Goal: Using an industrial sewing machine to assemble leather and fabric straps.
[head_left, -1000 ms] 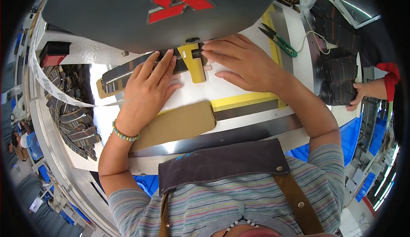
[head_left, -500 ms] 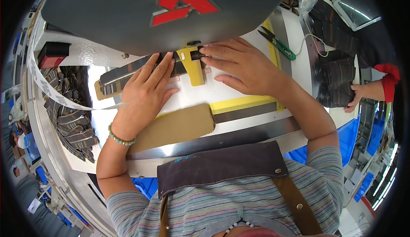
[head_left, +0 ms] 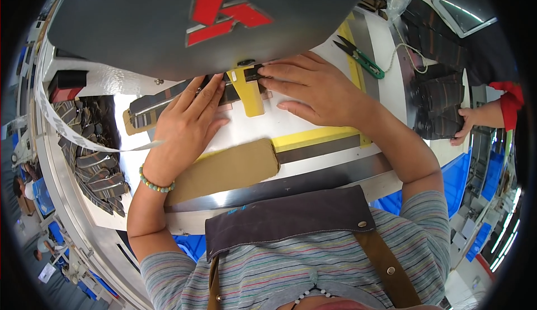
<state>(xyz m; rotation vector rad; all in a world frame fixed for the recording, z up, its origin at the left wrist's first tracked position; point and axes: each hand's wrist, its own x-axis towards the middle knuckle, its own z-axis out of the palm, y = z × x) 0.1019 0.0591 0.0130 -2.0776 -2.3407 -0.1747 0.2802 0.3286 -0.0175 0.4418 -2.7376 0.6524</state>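
My left hand point(head_left: 187, 121) lies with its fingers stretched out over a dark striped fabric strip point(head_left: 150, 113) that has a zipper along it and a brown backing showing at its left end. My right hand point(head_left: 324, 91) rests flat on the right side, its fingertips on the dark end of the work and its thumb apart. Between the hands, a yellow guide plate point(head_left: 250, 100) sits below the dark machine head point(head_left: 145, 25), which hides the spot where the work passes under it. A brown fabric-like pad point(head_left: 232, 170) lies nearer me, beside my left wrist.
Green-handled thread snips point(head_left: 363, 61) lie to the right. Striped pieces with zippers point(head_left: 98, 162) are heaped at the left. At the right, another person's hand point(head_left: 465, 125) touches a stack of dark striped pieces point(head_left: 439, 106). A pale tape point(head_left: 78, 134) hangs at the left.
The view has shifted slightly, so the machine head appears a little farther left and lower. Both hands keep nearly the same place beside the yellow guide plate.
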